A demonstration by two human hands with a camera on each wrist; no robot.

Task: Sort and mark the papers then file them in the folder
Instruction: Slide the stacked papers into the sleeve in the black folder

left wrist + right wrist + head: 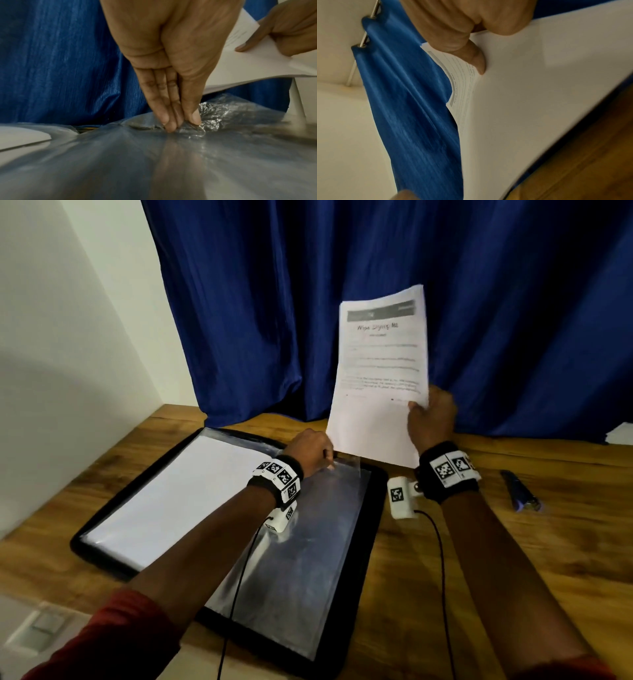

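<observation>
A black folder [363, 529] is laid open on the wooden table [513, 559], toward its left edge. The folder's left half is covered by a white sheet [178, 498]; its right half is covered by a clear plastic sleeve [308, 559], glossy and wrinkled near its far edge.

The far edge of the sleeve is pinched by the left hand [310, 451]. In the left wrist view, the fingertips [169, 124] are pressed together on the crumpled plastic, with the thumb set against the straight fingers.

A thin stack of white papers [380, 371] is held upright above the table, just beyond the far right corner of the folder, in front of a blue curtain [239, 302]. The top page is printed with a dark header band, a title and several lines of text; the wording is too blurred to be read. The lower portion of the page is blank. The stack is gripped at its right edge by the right hand [431, 417], with the thumb on the front face and the fingers curled behind.

A blue pen [520, 491] is placed on the table near the right edge, well apart from the folder.
</observation>
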